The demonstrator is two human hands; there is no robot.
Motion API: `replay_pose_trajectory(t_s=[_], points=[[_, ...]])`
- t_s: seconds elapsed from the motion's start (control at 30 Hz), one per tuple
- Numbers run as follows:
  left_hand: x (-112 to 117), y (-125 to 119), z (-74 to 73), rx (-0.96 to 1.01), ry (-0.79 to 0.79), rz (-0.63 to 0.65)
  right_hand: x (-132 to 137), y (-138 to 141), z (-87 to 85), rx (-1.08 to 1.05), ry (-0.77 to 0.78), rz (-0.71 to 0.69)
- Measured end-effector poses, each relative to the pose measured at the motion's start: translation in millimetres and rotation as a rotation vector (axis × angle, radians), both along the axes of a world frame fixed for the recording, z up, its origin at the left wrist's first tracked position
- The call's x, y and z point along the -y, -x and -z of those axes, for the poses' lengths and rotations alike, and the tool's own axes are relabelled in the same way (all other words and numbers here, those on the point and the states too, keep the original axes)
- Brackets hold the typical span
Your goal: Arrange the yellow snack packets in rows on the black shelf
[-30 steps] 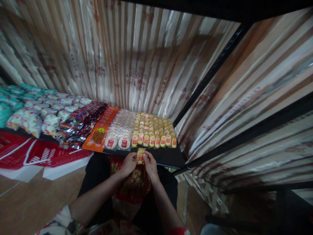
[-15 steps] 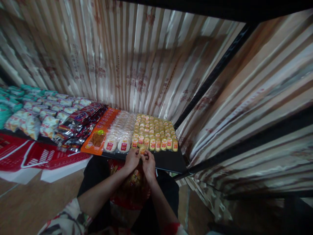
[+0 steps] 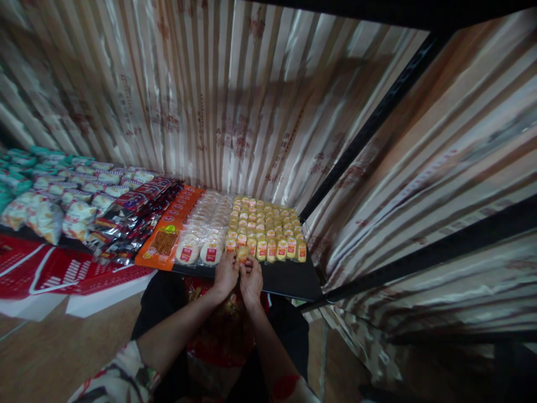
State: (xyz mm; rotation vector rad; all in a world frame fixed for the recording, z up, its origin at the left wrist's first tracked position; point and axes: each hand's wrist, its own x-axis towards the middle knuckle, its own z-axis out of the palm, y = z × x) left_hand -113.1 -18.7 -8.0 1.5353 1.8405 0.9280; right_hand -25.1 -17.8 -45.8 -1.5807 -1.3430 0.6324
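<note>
One small yellow packet (image 3: 242, 255) sits pinched between our left hand (image 3: 227, 275) and our right hand (image 3: 250, 280), both grasping it at the near side of the black shelf (image 3: 289, 280). Just beyond it we have rows of similar yellow packets (image 3: 272, 250), with round white crackers (image 3: 187, 249) to their left and orange bags (image 3: 163, 243) farther left. Striped sheeting (image 3: 229, 84) hangs behind them on the far side.

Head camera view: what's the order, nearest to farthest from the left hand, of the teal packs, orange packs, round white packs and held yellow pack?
1. Held yellow pack: right at the left hand.
2. Round white packs: just beyond, slightly left.
3. Orange packs: farther left.
4. Teal packs: far left.
</note>
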Motion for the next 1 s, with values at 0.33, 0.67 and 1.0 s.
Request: replay_pose_trajectory(t_s=[0.33, 0.67, 1.0], points=[[3.7, 1.7, 24.3, 0.006, -0.198, 0.007, -3.4, 4.2, 0.9, 0.105, 0.017, 0.049], [9.3, 2.0, 23.4, -0.094, -0.167, 0.105, -4.2, 1.9, 13.3, 0.182, -0.085, -0.016], [8.4, 3.6, 24.7, -0.104, -0.179, 0.162, -2.3, 3.7, 14.5, 0.253, -0.071, -0.028]])
